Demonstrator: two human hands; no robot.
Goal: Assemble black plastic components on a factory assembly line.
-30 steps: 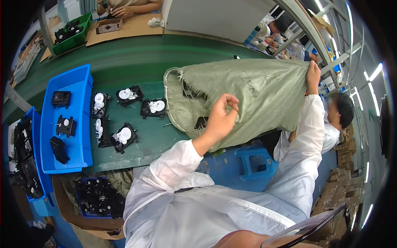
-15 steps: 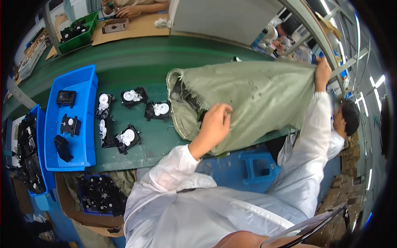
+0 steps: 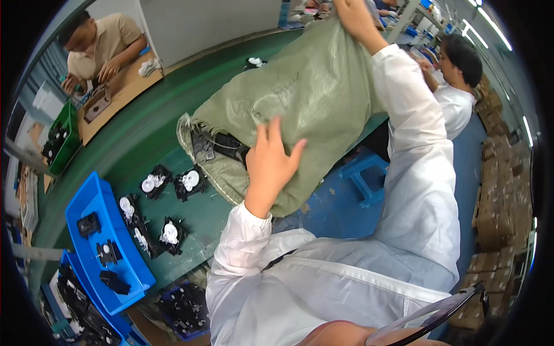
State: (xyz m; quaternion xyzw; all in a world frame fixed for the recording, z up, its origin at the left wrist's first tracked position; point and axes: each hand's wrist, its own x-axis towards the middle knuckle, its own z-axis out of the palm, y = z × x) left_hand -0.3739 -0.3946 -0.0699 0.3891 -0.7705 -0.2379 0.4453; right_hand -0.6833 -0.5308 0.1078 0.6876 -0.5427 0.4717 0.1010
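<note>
A long green bench [image 3: 144,132] curves past a blue floor [image 3: 467,173], brown cartons [image 3: 496,190] stacked along it (ceiling strip lights [image 3: 487,26] glare).

1. The woven plastic sack [image 3: 311,98] is pale olive green, with a frayed, lighter hem at its open mouth.
2. The small moulded parts [image 3: 173,202] on the bench are black with white round centres (the ones showing inside the sack's mouth look all black).
3. The long work surface [image 3: 156,124] is dark green.
4. The shallow plastic tray [image 3: 83,202] is bright blue.
5. The person's long sleeves [image 3: 415,150] are plain white.
</note>
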